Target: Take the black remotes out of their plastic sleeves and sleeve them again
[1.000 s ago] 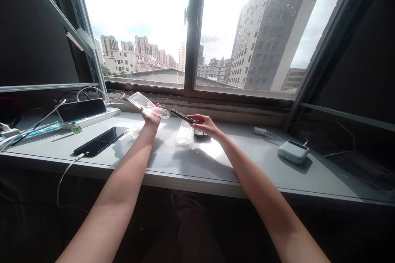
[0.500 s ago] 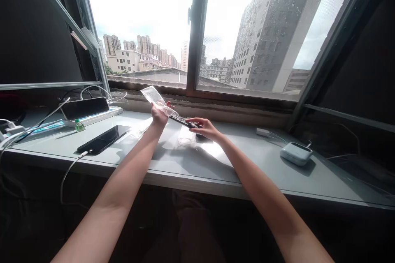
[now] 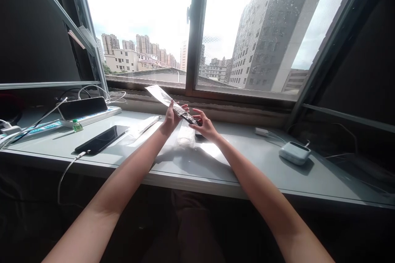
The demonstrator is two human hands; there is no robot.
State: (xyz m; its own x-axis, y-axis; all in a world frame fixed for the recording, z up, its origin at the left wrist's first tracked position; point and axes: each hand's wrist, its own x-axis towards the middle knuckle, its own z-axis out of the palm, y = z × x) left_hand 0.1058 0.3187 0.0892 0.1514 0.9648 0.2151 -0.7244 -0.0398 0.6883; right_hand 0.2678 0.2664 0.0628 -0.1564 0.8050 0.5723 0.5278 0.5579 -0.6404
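A black remote control [image 3: 191,120] with many buttons slants between my two hands above the desk. A clear plastic sleeve [image 3: 158,95] covers its far end, and the sleeve's loose end sticks out up and to the left. My left hand [image 3: 171,118] is closed round the sleeve and the covered part of the remote. With thumb and fingers, my right hand [image 3: 208,127] grips the near right end of the remote. Below them on the desk lies another clear plastic sleeve [image 3: 185,136], with a dark object [image 3: 200,136] beside it, partly hidden by my right hand.
The desk [image 3: 191,168] runs beneath a window. At left are a black phone [image 3: 101,139] with a white cable, more plastic packaging [image 3: 140,128], a small green bottle [image 3: 77,125] and a second phone [image 3: 82,108] by power strips. A pale blue box-shaped device [image 3: 294,153] stands at right.
My left hand has slid right along the remote, and the sleeve now covers more of it. The fingers of my right hand have lifted a little, its thumb staying at the remote's end.
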